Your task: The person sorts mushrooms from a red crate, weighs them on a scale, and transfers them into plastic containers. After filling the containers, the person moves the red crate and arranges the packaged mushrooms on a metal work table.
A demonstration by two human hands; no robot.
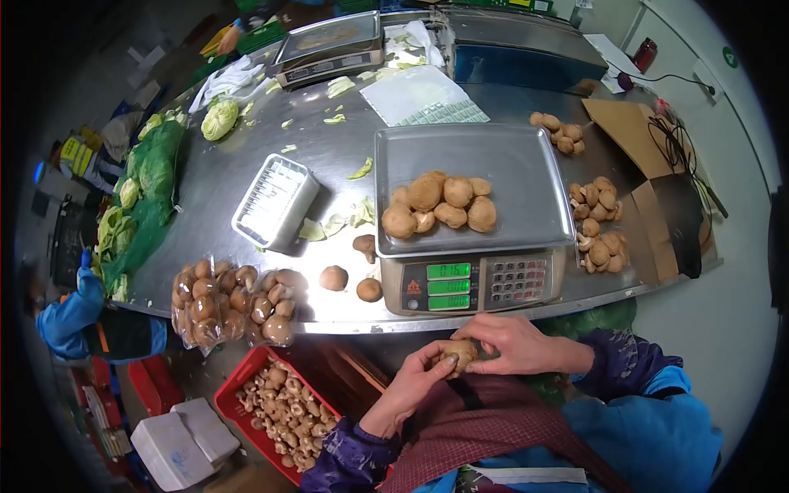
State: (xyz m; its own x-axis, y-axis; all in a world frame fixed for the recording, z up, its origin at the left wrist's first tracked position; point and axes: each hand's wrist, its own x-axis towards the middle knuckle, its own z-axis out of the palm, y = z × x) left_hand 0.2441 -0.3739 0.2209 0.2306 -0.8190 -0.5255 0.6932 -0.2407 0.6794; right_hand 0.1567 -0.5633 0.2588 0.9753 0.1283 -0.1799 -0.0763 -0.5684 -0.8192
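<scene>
My left hand (415, 378) grips a light-brown mushroom (463, 354) in front of the table edge, thumb across its surface. The fingers of my right hand (518, 345) close on the same mushroom from the other side. Just beyond my hands stands a digital scale (477, 279) with a lit green display and a metal pan (514, 164). Several mushroom caps (426, 191) lie grouped on that pan. Left of the scale, loose mushrooms (334, 278) rest on the tabletop. Below, to the left of my left arm, a red crate (238, 390) holds many mushrooms (283, 411).
Wrapped mushroom packs (209, 304) lie at the table's near left edge, other packs (600, 226) right of the scale. A stack of white trays (275, 201), leaf scraps (334, 224), a cabbage (219, 120), a second scale (329, 45) and a cardboard box (637, 140) surround the workspace. Co-workers stand left.
</scene>
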